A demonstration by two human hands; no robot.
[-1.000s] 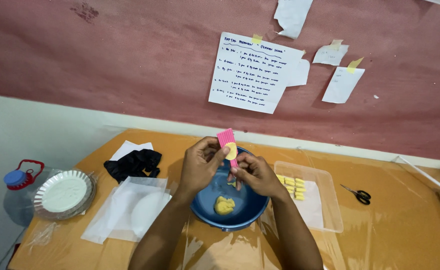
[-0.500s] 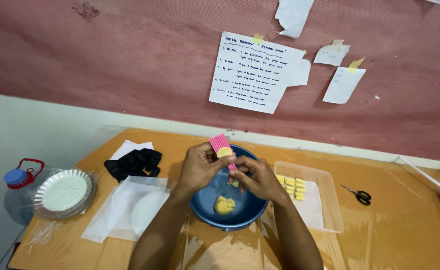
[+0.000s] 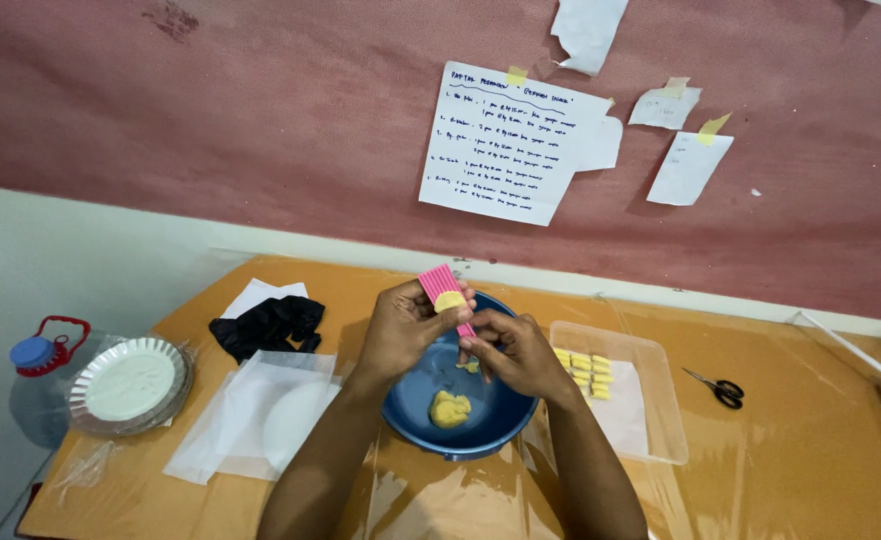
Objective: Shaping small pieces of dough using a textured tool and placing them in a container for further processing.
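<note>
A pink ridged board [image 3: 444, 290] is gripped in the left hand [image 3: 404, 325], tilted over the blue bowl [image 3: 416, 405] so crumbs fall in. A small yellow dough piece [image 3: 450, 300] is pressed on it. The right hand [image 3: 509, 352] is pinched at the board's lower end. More dough [image 3: 450, 408] is kept in the bowl.

The orange-brown surface [image 3: 811, 450] wears a clear plastic sheet. At its centre sits a blue bowl [image 3: 461, 420]; at 3 o'clock a clear tray [image 3: 651, 400], then scissors [image 3: 718, 387]. Toward 9 o'clock lie white wrappers [image 3: 251, 420], foil plates [image 3: 131, 385] and a black cloth [image 3: 269, 325].
</note>
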